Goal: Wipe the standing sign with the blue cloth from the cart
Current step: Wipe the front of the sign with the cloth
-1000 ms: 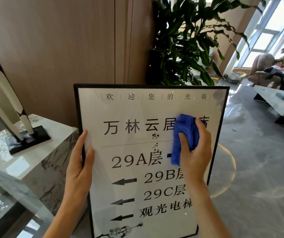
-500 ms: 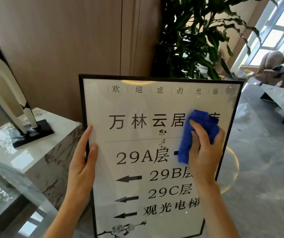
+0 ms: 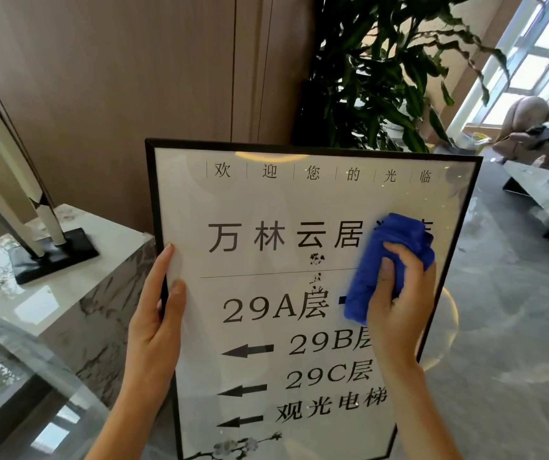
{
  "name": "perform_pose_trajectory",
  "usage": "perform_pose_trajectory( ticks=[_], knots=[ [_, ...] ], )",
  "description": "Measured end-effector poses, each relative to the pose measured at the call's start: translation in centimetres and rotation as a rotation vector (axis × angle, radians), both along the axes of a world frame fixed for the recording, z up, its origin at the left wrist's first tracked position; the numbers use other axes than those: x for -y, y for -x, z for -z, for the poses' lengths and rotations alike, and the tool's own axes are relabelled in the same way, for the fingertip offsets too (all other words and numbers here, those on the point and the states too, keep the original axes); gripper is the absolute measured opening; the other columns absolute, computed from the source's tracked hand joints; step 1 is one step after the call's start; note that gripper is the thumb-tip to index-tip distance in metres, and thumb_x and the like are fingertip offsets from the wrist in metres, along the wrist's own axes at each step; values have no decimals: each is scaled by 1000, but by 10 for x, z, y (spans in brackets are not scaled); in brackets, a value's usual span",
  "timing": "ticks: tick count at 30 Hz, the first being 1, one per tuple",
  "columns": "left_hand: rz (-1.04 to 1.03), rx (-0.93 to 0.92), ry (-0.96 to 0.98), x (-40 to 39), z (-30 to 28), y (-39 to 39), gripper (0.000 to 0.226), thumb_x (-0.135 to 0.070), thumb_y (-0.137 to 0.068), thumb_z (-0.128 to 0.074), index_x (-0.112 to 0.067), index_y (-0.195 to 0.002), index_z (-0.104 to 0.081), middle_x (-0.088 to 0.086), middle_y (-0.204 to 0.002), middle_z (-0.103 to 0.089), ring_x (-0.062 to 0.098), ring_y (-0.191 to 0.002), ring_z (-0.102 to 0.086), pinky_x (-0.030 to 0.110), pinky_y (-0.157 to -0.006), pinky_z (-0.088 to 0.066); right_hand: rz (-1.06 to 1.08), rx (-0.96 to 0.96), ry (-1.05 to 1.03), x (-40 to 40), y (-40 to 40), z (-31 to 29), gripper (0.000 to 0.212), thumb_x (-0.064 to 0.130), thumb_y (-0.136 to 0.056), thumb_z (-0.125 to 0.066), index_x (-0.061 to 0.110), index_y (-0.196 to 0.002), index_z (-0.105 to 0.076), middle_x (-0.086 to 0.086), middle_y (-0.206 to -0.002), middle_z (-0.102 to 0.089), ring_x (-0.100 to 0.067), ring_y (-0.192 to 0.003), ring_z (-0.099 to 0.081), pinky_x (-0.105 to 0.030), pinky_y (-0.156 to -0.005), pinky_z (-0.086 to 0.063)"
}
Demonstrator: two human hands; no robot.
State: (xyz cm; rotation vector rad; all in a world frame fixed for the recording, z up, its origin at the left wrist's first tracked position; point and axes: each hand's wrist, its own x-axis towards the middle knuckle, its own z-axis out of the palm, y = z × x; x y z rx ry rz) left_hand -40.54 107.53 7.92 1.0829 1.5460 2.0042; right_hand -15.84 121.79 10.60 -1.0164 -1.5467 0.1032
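My left hand (image 3: 157, 330) is nearest, laid along the left edge of the sign (image 3: 266, 327): fingers (image 3: 163, 270) straight up the frame, thumb flat on the glass, nothing curled round it. I judge it is there to brace the panel so it does not swing or tip while the other hand pushes on it.

My right hand (image 3: 399, 303) is on the right half of the face, fingers bent round the bunched cloth (image 3: 396, 257) and pressing it to the glass. The cloth covers the last characters of the big title line and the arrow beside "29A". Bunching it gives a firm pad to rub with, I think.

The sign stands upright just in front of me, a thin black frame round a pale glossy panel with black lettering, three left arrows and a blossom sprig at the bottom. A ceiling light glares off its top edge. Small dark specks sit under the title; whether they are print or dirt I cannot tell.

Beside it to the left is a marble plinth (image 3: 67, 293) carrying a sculpture (image 3: 27, 207) on a black base. Behind are a wood wall and a plant (image 3: 382, 78).
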Motion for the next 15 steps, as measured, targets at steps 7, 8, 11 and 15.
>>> perform_pose_trajectory(
  ticks=[7, 8, 11, 15],
  knots=[
    [-20, -145, 59, -2, 2, 1, 47, -36, -102, -42, -71, -133, -36, -55, -128, -43, -30, -115, -44, -9, -81, -36, 134, 88, 107, 17, 26, 5, 48, 38, -103, -37, 16, -146, -42, -17, -140, -49, -30, -112, -43, -22, -103, -26],
    [-25, -153, 56, -3, 3, 1, 47, -36, -102, -42, -71, -132, -36, -55, -127, -44, -30, -114, -45, -9, -80, -37, 184, 126, 111, 16, 30, 6, 52, 42, -104, -33, 17, -148, -39, -21, -144, -46, -36, -114, -44, -32, -103, -29],
    [-36, -169, 72, -3, 8, 2, 47, -37, -102, -42, -72, -132, -35, -54, -125, -46, -28, -112, -48, -7, -80, -40, 265, 181, 66, 8, 30, 9, 52, 45, -107, -22, 24, -154, -31, -26, -138, -47, -42, -113, -47, -54, -99, -39],
    [-73, -233, 82, -6, 9, 1, 49, -29, -106, -41, -69, -134, -34, -51, -122, -52, -24, -107, -55, -5, -77, -44, 197, 155, -15, -8, 19, 7, 50, 44, -108, -23, 32, -156, -27, -9, -121, -42, -34, -98, -47, -57, -84, -46]
  ],
)
